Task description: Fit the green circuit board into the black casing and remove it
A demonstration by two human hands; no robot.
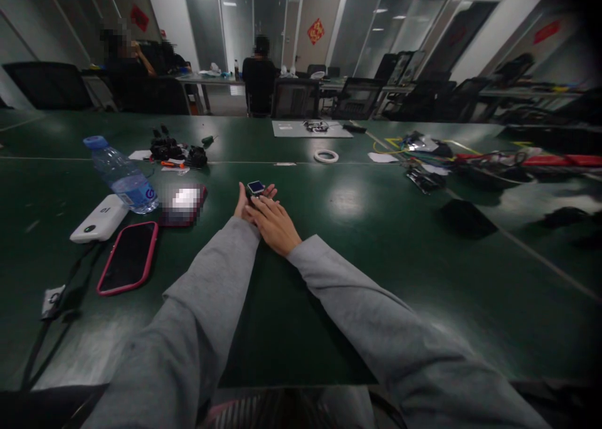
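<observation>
Both arms, in grey sleeves, extend forward across the green table [376,241] and meet at its middle. The left hand [242,206] lies beneath and slightly left of the right hand [275,225], which rests over it, palm down. A small dark square device with a bluish face [256,187] sits at the fingertips of both hands, pinched lightly between them and raised just off the table; the exact finger closure is too small to confirm.

Judged from this arrangement, the device is in hand and being handled; no tool is applied to it and nothing is visibly attached or detached.

Left of the hands: a pixelated card [183,203], a water bottle [122,178], a white power bank [98,219] and a red-cased phone [128,258]. Ahead of the hands: a tape roll [326,156] and black parts with an orange-handled tool [174,153]. Far right: a cable clutter [437,156].
</observation>
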